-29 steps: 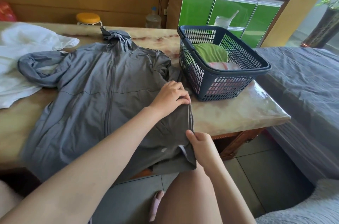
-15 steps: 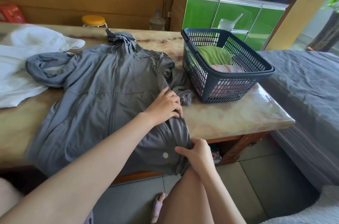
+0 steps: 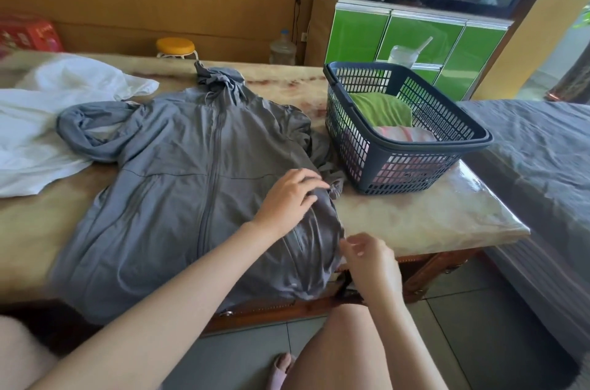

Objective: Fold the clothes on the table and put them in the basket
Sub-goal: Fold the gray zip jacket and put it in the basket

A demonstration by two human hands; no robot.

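Head view: a marble table (image 3: 415, 220) is being covered largely by a grey zip jacket (image 3: 178, 185), spread flat between a white garment (image 3: 38, 140) and a dark blue basket (image 3: 399, 172) holding folded green and pink cloth. The jacket is being pressed by the left hand (image 3: 287, 198), fingers (image 3: 311, 180) straight and slightly spread. The right hand (image 3: 370, 258) is being held at the jacket's edge, fingers loosely curled; whether cloth is being pinched cannot be told. Print on the red box (image 3: 28, 35) is too blurred to read.
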